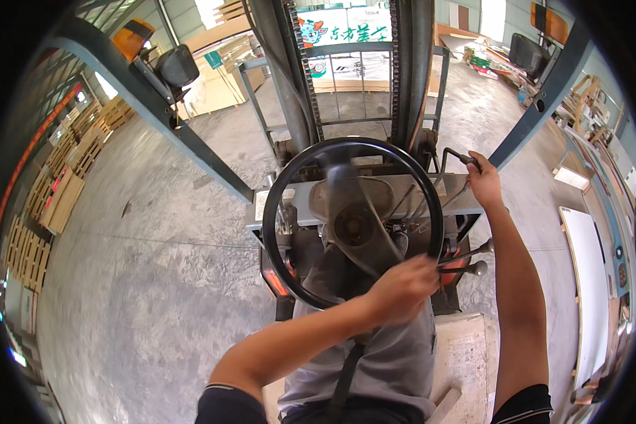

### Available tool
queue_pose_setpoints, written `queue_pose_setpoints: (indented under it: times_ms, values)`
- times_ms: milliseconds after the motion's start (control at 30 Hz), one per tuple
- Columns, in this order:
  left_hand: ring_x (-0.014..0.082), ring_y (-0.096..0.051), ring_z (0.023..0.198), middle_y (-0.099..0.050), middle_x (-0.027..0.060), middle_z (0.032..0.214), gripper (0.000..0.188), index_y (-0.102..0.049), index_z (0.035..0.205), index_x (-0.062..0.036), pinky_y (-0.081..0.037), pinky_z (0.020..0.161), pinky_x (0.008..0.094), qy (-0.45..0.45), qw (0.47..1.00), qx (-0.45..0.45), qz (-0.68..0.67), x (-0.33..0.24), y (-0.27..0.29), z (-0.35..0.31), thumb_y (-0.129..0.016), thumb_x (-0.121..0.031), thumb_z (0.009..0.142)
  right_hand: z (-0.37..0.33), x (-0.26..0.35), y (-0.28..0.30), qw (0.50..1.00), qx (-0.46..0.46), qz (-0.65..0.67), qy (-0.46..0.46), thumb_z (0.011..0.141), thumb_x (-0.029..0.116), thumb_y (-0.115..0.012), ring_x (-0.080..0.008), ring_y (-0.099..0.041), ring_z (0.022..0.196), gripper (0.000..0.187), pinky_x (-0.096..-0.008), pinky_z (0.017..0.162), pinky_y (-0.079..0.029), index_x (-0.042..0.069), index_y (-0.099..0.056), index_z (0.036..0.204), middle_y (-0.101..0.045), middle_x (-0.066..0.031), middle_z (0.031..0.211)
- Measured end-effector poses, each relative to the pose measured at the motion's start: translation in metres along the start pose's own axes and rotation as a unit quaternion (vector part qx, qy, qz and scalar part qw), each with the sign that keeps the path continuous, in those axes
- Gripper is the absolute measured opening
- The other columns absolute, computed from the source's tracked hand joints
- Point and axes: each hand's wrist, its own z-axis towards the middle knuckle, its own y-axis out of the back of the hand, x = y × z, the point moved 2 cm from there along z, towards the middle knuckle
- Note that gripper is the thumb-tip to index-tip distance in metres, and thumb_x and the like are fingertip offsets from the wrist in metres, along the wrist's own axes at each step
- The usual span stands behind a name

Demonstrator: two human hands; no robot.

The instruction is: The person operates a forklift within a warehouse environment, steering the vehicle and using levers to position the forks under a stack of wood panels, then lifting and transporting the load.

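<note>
I sit at a forklift's controls, with a black steering wheel (270,230) in front of me; its spoke is smeared by motion. My left forearm crosses my lap to the right, and my left hand (405,288) is closed at the wheel's lower right rim, slightly blurred. To the right of the wheel, my right hand (485,182) wraps round the dark grip of a bent control lever (454,154). Below that hand, two more levers with round knobs (478,268) stick out beside the wheel.
Ahead rises the forklift's mast (411,78), with a load of boards (353,74) beyond its bars. Grey posts with mirrors (177,67) stand on both sides. Wooden pallets (28,251) line the left, a white panel (586,283) lies at right. Concrete floor (148,283) surrounds me.
</note>
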Motion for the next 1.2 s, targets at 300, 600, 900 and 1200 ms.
queue_pose_setpoints:
  times_ms: [300,600,900,1200]
  values:
    - [0.0334,-0.064,0.097,-0.065,0.0145,0.096,0.022,-0.066,0.085,-0.0016,-0.054,0.08,0.0385,0.172,0.954,-0.085,0.229,0.104,0.223,-0.088,-0.062,0.003,0.064,0.02,0.028,-0.03,0.999,0.026,0.001,-0.026,0.091,0.008,-0.056,-0.0124,-0.056,0.06,0.034,-0.0288,0.054,-0.047,0.006,-0.057,0.124,-0.06,-0.0062,0.076]
    - [0.0318,-0.064,0.086,-0.067,0.012,0.095,0.021,-0.071,0.087,-0.0051,-0.053,0.076,0.0384,0.204,0.924,-0.189,0.263,0.234,0.23,0.025,-0.059,-0.006,0.07,0.041,0.039,-0.063,0.999,0.017,0.012,-0.039,0.091,0.009,-0.057,-0.0115,-0.057,0.061,0.033,-0.0274,0.053,-0.047,0.007,-0.058,0.124,-0.062,-0.006,0.081]
    - [0.0321,-0.064,0.082,-0.067,0.0128,0.089,0.019,-0.073,0.082,-0.0082,-0.054,0.075,0.0395,0.207,0.927,-0.193,0.245,0.28,0.244,0.051,-0.061,-0.012,0.068,0.082,0.031,-0.068,1.0,0.01,-0.012,-0.003,0.092,0.014,-0.056,-0.0092,-0.053,0.053,0.033,-0.0255,0.049,-0.045,0.009,-0.059,0.125,-0.059,-0.0038,0.067]
    - [0.0283,-0.065,0.083,-0.068,0.0073,0.094,0.019,-0.072,0.085,-0.0074,-0.053,0.075,0.0356,0.245,0.932,-0.171,0.203,0.292,0.272,0.035,-0.062,-0.013,0.069,0.103,0.044,-0.058,0.998,-0.011,-0.047,-0.039,0.092,0.016,-0.058,-0.0085,-0.052,0.055,0.035,-0.0252,0.052,-0.046,0.01,-0.058,0.126,-0.059,-0.0039,0.068]
